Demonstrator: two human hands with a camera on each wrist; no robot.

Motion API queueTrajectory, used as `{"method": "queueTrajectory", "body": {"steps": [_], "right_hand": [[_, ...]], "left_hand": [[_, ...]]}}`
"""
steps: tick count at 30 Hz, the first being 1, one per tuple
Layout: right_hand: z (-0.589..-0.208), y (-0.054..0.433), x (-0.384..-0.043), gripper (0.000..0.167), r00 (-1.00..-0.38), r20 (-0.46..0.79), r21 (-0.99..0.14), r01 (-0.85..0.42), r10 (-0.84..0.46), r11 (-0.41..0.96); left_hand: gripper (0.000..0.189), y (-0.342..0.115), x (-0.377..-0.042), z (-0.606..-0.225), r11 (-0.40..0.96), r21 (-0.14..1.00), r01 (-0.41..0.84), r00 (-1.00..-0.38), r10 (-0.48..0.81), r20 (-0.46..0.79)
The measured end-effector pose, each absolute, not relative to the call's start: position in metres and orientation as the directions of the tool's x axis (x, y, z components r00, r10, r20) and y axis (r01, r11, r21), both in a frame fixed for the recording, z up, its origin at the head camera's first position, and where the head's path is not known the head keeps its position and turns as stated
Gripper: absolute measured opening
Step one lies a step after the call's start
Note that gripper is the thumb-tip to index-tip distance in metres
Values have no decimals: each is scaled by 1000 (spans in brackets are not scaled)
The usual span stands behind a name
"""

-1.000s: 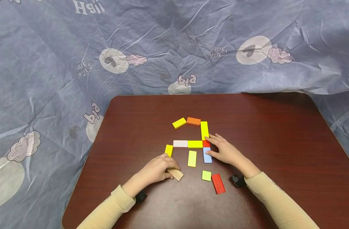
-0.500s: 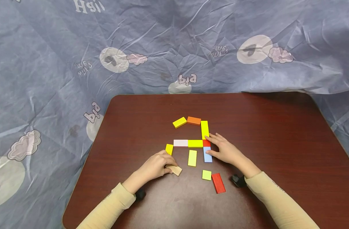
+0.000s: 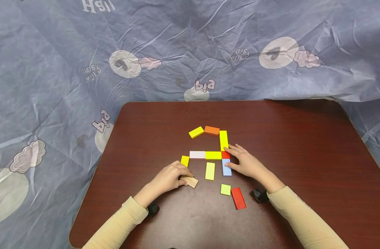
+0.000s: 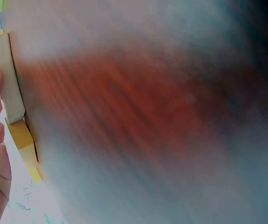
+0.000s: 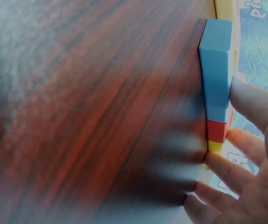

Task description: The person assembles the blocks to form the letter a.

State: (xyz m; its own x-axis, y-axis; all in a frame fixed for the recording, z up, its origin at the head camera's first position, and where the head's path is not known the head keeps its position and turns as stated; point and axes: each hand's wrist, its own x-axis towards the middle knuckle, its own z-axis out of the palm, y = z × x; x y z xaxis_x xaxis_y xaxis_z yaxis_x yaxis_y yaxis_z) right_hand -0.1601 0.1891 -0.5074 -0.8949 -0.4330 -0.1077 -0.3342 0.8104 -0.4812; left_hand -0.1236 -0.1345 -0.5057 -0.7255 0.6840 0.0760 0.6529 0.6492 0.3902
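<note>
at the near left of the block layout, the left hand grasps a plain wooden block between thumb and fingers; the block lies aslant on the table, and in the left wrist view its end appears to meet the left yellow block. opposite, the right hand grasps nothing: its fingers are loosely spread, the thumb touching the blue block and a fingertip resting about where the small red block joins the long yellow block. leftward from the small red block, a middle yellow block and a pale pink block lie end to end. beyond, an orange block adjoins the top of the long yellow block, with a slanted yellow block at its other end. between the hands lies a pale yellow block; nearer the person, a green block sits just beside a larger red block. behind the table hangs a creased, printed blue-grey cloth.
</note>
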Motion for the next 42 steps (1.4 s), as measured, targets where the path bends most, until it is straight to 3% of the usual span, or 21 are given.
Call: {"method": "queueTrajectory", "body": {"steps": [30, 42], "right_hand": [[-506, 189, -160, 67, -897, -111, -485, -327, -428, 811], [-507, 189, -159, 67, -899, -109, -477, -328, -425, 816]], "left_hand": [[28, -132, -124, -502, 615, 395, 683, -694, 714, 88], [23, -115, -139, -488, 614, 359, 704, -686, 718, 117]]}}
